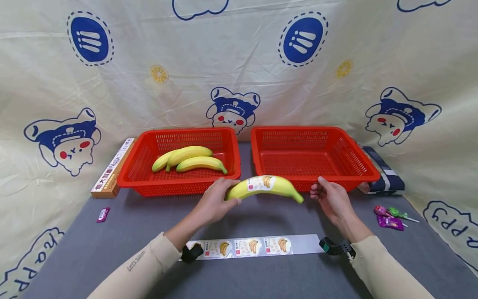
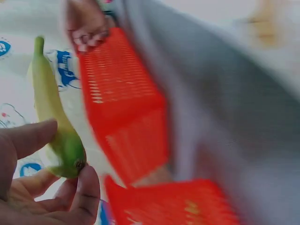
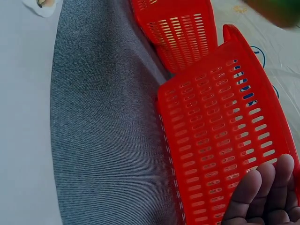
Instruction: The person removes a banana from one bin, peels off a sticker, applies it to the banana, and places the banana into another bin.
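Note:
A yellow banana (image 1: 278, 187) with a white label on its side is held at one end by my left hand (image 1: 218, 200). In the left wrist view the thumb and fingers grip the banana (image 2: 49, 93) around its greenish end, and its stem points up. My right hand (image 1: 333, 204) hovers by the front rim of the right red basket (image 1: 295, 155), its fingers loosely curled around nothing. Below the hands lies a strip of banana stickers (image 1: 249, 247) on the table. The left red basket (image 1: 179, 190) contains three bananas (image 1: 190, 155).
A long cardboard box (image 1: 108, 178) stands left of the baskets, and a dark folded cloth item (image 1: 384, 174) lies at the right. Lollipops (image 1: 390, 214) and a purple packet (image 1: 390, 223) lie on the right side of the table; a small purple candy (image 1: 103, 214) is at the left.

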The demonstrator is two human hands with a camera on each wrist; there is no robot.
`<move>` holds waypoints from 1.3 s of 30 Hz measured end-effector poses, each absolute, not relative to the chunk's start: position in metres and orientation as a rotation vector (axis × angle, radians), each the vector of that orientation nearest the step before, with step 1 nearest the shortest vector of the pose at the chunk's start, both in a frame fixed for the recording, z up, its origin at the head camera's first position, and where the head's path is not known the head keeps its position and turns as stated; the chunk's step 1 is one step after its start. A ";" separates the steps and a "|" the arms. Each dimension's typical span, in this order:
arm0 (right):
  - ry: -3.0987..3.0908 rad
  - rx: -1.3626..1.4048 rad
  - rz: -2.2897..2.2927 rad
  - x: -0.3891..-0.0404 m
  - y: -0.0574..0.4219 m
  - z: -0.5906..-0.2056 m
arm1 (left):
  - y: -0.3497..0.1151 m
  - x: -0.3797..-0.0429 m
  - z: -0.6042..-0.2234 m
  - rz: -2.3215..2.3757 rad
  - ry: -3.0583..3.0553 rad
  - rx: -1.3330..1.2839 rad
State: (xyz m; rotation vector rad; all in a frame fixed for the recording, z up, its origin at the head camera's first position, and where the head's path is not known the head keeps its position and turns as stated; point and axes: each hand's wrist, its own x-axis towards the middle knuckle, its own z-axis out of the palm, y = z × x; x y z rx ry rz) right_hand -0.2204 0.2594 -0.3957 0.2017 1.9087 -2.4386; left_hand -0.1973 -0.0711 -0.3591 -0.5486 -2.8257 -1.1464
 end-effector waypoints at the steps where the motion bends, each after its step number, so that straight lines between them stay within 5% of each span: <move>1: 1.915 0.205 -2.427 -0.221 0.260 -0.395 | -0.063 -0.202 -0.351 -1.153 -2.822 -0.548; 8: 1.941 0.238 -2.396 -0.221 0.259 -0.393 | 0.000 -0.248 -0.318 -1.090 -2.885 -0.528; 19: 1.972 0.252 -2.380 -0.219 0.257 -0.394 | 0.063 -0.291 -0.331 -0.587 -3.033 -0.554; 32: 1.963 0.271 -2.399 -0.221 0.258 -0.397 | 0.072 -0.298 -0.335 -0.431 -3.115 -0.552; 39: 2.104 0.282 -2.244 -0.216 0.248 -0.397 | 0.045 -0.277 -0.339 -0.897 -2.878 -0.489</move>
